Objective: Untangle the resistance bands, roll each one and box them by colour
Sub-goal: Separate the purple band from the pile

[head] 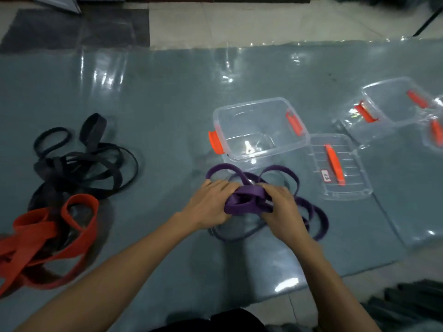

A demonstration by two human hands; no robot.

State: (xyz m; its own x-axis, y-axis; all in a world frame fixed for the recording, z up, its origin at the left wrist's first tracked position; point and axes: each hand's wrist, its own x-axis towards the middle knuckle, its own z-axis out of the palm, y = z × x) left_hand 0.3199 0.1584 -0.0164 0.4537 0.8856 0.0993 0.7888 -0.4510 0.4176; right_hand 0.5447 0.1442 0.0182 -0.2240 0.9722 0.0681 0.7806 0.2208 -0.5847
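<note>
I see both hands meeting near the middle of the mat's near edge, closed around one bunched purple resistance band. The left hand has its fingers curled over the left side of the bundle. The right hand grips the right side, thumb and fingers wrapped round the folded strap. Loose purple loops spill out past the hands, some arching toward the far edge and others lying flat on the mat to the right.

Just beyond the loops stands an open clear box with orange latches, with nothing inside as far as I can make out. Its lid, with an orange handle, lies flat beside it on the right. A second clear box sits farther toward the mat's right edge.

At the left edge, well apart from the hands, I count two heaps. The tangled black resistance bands lie farther out, and the red resistance bands lie nearer the front left corner, the two heaps touching.
</note>
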